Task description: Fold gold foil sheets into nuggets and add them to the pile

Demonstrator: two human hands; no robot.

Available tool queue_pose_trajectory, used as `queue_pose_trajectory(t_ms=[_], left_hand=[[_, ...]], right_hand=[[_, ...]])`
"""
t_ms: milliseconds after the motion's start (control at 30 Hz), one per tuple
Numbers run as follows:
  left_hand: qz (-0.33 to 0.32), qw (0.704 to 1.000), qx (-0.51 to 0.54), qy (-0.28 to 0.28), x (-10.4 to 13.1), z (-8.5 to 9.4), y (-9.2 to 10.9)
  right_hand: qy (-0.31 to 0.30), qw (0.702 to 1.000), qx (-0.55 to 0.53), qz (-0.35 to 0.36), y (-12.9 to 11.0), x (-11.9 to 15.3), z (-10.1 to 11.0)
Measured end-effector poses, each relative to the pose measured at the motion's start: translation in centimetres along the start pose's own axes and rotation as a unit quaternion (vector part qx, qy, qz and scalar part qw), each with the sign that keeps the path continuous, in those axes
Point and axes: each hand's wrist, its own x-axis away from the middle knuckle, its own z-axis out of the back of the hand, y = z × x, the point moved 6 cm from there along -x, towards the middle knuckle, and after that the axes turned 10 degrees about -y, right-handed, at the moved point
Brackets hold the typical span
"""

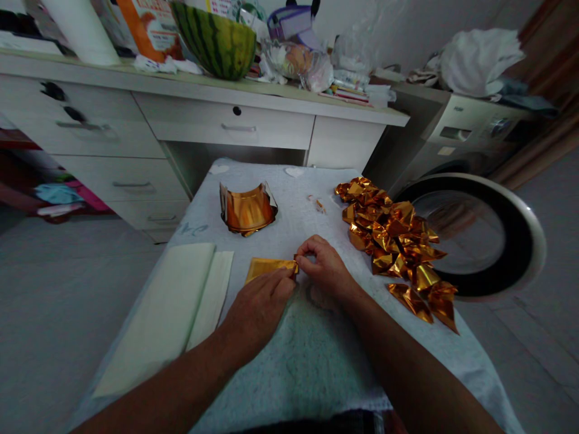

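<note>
1. Left hand (260, 304): lying palm-down over gold foil sheet (266, 265), fingers together, pressing near its right end; whether it's clamping, can't tell.
2. Right hand (325, 265): pinching the sheet's right end, thumb and fingertips closing on a small folded bit, just beside left fingertips.
3. Gold foil sheet: lying under and just ahead of left hand, on cloth-covered table (280, 374).
4. Curved foil stack (248, 208): sitting ahead of left hand, ends curling up, apart from both hands.
5. Small scraps (319, 205): lying ahead of right hand.
6. Folded gold pieces (393, 229): heaping loosely right of right hand, directly on the cloth, several overlapping.
7. Pale paper stack (158, 307): lying left of left hand.
8. Desk (275, 96): standing beyond both hands, its drawers staying shut, contents hidden.
9. On desk, far beyond left hand: half watermelon (217, 42) resting beside orange packet (151, 27); clear plastic bag (294, 60) holding roundish items, too blurred to name.
10. Washing machine (452, 132): standing far ahead-right of right hand, round door (470, 235) hanging open; white bundle (482, 60) sitting on top.
</note>
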Motion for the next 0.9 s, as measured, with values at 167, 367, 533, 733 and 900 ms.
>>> queue_pose_trajectory(t_ms=[167, 367, 533, 733, 900], left_hand=[[0.033, 0.998, 0.056, -0.013, 0.1, -0.3, -0.2], [0.040, 0.996, 0.073, -0.028, 0.5, -0.9, -0.2], [0.036, 0.997, 0.057, -0.045, 0.6, -1.1, 0.0], [0.047, 0.997, 0.044, -0.045, 0.7, -1.1, 0.0], [0.018, 0.999, 0.012, -0.035, 0.8, -1.0, 0.4]], right_hand=[[0.020, 0.999, 0.041, 0.001, 0.6, -0.3, 0.0], [0.051, 0.996, 0.073, -0.010, 1.8, -0.5, 0.3], [0.055, 0.995, 0.084, -0.014, 2.2, -0.8, 0.4], [0.075, 0.993, 0.089, -0.007, 2.5, -1.1, 0.5], [0.093, 0.992, 0.083, -0.017, 2.8, -1.3, 0.8]])
